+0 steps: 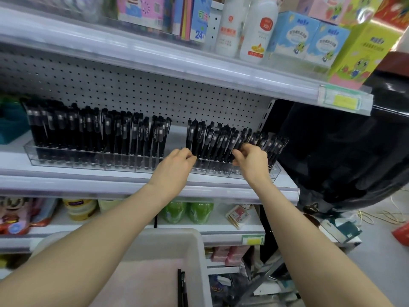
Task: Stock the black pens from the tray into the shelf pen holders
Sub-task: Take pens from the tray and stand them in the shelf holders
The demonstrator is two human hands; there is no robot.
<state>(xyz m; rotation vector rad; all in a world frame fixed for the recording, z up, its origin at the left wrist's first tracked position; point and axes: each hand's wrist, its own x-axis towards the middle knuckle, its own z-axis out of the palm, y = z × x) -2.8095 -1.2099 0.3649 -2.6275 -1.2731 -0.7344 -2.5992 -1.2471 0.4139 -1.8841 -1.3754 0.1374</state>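
Shop shelving is backed by white pegboard (155,94), and a clear pen holder (88,156) is stood along the shelf (110,180). The right grip (252,161) is clenched on a few black pens (221,140) at the holder's right end. The left grip (177,161) is curled against a barrel just to its left — whether that barrel is pinched cannot be told. Seating pens into slots is judged the step in hand. Two pens (182,289) lie in the tray (168,242), well below both grips — these would be fetched next, once the held ones are stood upright and released.
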